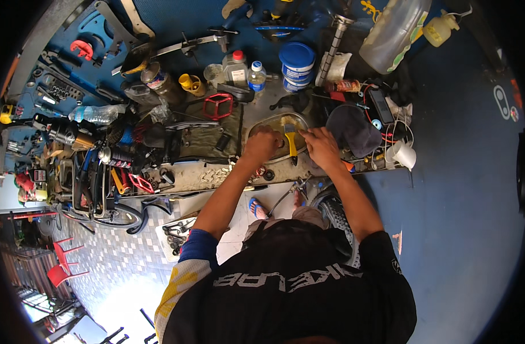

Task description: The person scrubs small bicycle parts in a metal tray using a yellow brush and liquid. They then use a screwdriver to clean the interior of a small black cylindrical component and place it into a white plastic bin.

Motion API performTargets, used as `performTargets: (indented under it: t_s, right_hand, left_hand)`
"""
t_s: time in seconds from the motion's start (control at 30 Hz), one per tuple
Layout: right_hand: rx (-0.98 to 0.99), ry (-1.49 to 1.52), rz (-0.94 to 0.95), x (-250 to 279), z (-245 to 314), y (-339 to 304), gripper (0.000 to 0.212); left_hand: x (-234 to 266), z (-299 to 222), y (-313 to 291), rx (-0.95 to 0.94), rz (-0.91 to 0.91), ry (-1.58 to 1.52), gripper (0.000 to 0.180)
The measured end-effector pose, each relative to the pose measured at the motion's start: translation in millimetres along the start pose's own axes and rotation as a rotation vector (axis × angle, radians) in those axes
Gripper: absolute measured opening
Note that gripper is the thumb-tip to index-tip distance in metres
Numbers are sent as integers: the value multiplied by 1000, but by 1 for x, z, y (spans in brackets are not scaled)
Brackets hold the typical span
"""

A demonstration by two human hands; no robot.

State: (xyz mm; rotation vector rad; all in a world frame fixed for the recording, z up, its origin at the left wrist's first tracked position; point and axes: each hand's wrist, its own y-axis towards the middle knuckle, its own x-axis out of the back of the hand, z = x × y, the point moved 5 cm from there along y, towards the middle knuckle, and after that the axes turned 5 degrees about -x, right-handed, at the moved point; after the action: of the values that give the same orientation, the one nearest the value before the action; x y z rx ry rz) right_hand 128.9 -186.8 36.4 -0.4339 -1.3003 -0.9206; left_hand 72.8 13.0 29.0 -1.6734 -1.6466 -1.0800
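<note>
I'm holding my left hand (264,144) and right hand (321,145) curled over the tray (299,117), any grasp impossible to tell, while the yellow-handled brush (291,141) is lying between them.

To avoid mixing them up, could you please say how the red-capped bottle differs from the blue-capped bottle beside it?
The red-capped bottle is broader, the blue-capped bottle slimmer. The red-capped bottle looks grey, the blue-capped bottle clear with a blue label. Both stand upright.

Yellow brush handle (293,150); red pedal (218,106); blue-and-white tub (297,64); white cup (404,155); grey-and-white checkered floor (130,243).
</note>
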Motion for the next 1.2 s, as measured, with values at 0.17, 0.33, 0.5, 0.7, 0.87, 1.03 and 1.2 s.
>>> performTargets:
  t_s: [0.17, 0.33, 0.5, 0.7, 0.87, 1.03, 1.2]
  right_hand:
    - [-108, 208, -105, 54, 3, -36, 34]
    - [-198, 245, -79, 80, -23, -88, 30]
    - [-368, 540, 65, 67, -52, -123, 23]
    - [-133, 611, 117, 54, -39, -98, 26]
    - [88, 382, 322, 21, 8, -52, 38]
    - [292, 101, 375, -14, 20, -19, 49]
    - [298, 196, 339, -10, 16, -6, 42]
  left_hand:
    - [-41, 5, -6, -188, 2, 366, 18]
    - [-18, 16, 6, 111, 126, 125, 15]
    - [61, -1, 13, 148, -218, 25, 17]
    - [11, 19, -2, 216, -77, 338, 12]
    - [-1, 14, -23, 317, -71, 383, 27]
    - [-10, 5, -30, 371, 47, 380, 36]
    - [-20, 18, -27, 343, 13, 270, 25]
